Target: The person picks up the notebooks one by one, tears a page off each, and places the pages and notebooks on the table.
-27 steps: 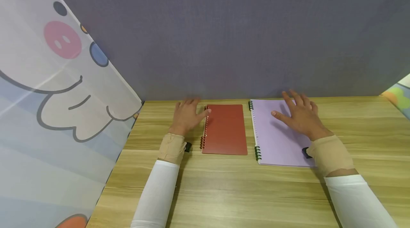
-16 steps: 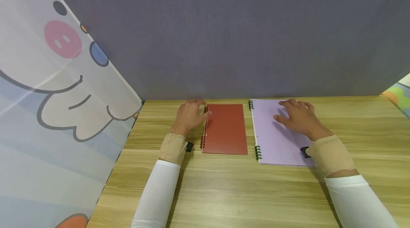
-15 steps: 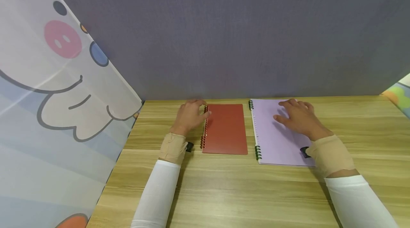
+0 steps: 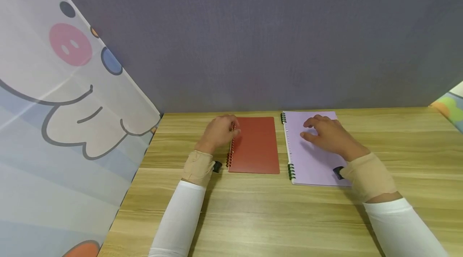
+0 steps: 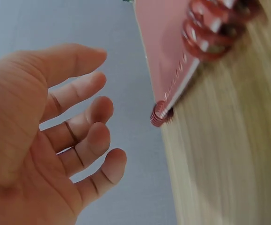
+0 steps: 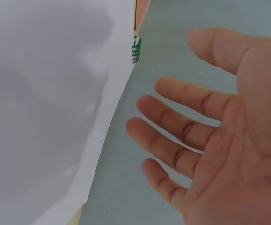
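Desk (image 4: 246, 217) bore lilac notebook (image 4: 307, 164) R, smaller red notebook (image 4: 257, 144) L, flat, spaced apart, prob. one per hand. R hand (image 4: 327, 134) hung over lilac, L hand (image 4: 216, 131) by red's spine (image 4: 229, 160); fingers loosely bent, gripping nothing, tho light contact unclear.

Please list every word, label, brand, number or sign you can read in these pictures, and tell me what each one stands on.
None can be read.
Red notebook: no text on the cover that shows.
Lilac notebook: none on the part that shows.
Cartoon-printed panel: drawings only, no lettering.
Too small to tell: any marking on the black device at the left wrist or the black device at the right wrist.
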Tool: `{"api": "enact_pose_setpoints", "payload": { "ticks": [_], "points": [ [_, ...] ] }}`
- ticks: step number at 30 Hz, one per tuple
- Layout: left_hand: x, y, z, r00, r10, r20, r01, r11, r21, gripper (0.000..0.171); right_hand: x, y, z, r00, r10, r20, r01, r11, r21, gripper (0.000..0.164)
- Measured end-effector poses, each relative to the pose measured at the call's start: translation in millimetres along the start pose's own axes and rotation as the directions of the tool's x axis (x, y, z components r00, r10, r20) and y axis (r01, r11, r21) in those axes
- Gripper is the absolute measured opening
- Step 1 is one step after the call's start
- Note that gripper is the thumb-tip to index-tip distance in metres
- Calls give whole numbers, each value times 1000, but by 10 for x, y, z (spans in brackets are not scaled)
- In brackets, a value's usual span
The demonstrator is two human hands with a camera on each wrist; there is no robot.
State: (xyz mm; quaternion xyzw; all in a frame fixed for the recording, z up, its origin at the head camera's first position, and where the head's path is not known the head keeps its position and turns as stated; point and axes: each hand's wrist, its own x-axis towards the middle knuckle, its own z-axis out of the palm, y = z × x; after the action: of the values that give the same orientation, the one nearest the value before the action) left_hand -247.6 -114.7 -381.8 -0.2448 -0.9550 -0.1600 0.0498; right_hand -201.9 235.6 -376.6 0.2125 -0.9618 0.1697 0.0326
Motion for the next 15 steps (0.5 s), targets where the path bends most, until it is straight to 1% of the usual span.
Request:
{"api": "enact_pose_setpoints", "payload": {
  "ticks": [5, 10, 13, 15],
  "points": [
    [0, 88, -5, 999, 13, 50, -12, 1000, -28, 15, 15, -124, 26, 998, -61, -24, 61, 998, 12, 39],
    [0, 177, 6, 993, 28, 114, -21, 998, -60, 17, 36, -208, 94, 995, -98, -29, 98, 995, 1, 37],
    [-6, 225, 12, 986, 44, 158, -36, 998, -54, 20, 45, -254, 131, 993, -116, -18, 116, 993, 2, 36],
    [-12, 257, 17, 978, 60, 202, -49, 997, -57, 25, 45, -282, 150, 991, -130, -14, 130, 992, 3, 35]
  ]
}}
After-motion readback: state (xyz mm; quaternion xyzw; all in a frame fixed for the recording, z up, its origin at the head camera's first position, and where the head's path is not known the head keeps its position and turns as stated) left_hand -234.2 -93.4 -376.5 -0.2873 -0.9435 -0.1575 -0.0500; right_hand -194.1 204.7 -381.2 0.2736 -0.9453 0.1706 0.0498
